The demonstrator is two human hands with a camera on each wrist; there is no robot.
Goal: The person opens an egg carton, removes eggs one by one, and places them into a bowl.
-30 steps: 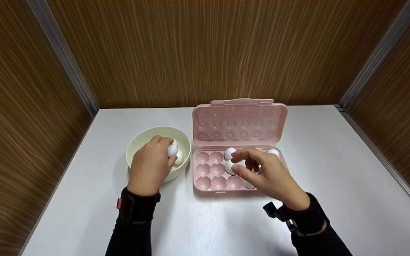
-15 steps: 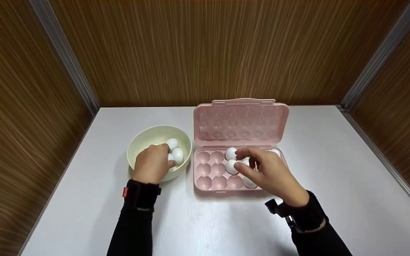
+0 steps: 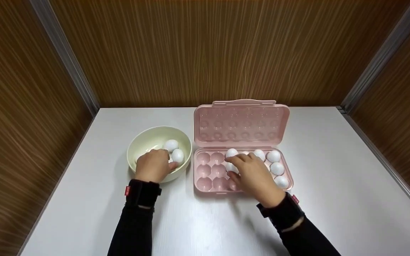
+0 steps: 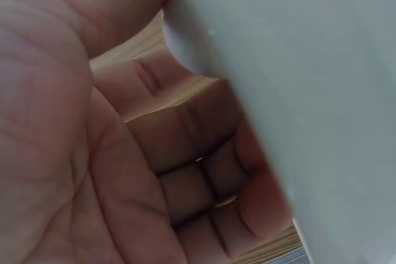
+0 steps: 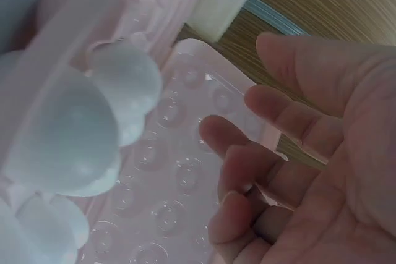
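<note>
White table [image 3: 198, 227]: black sleeves [image 3: 131, 229] reach in over its near edge. Right hand [image 3: 253, 176]: over the pink egg tray [image 3: 204, 171], thumb and fingers apart. Left hand [image 3: 152, 165]: inside the pale green bowl [image 3: 148, 139], fingers curled about a white egg [image 4: 185, 44]. Bowl, other visible contents: two eggs [image 3: 178, 155] toward its right side. Tray, just right of bowl: right-hand column filled with eggs; more in back row and mid-tray, some hidden by the hand. Lid [image 3: 240, 122]: open, raised behind tray. Rear: wood-grain panel [image 3: 205, 53].
</note>
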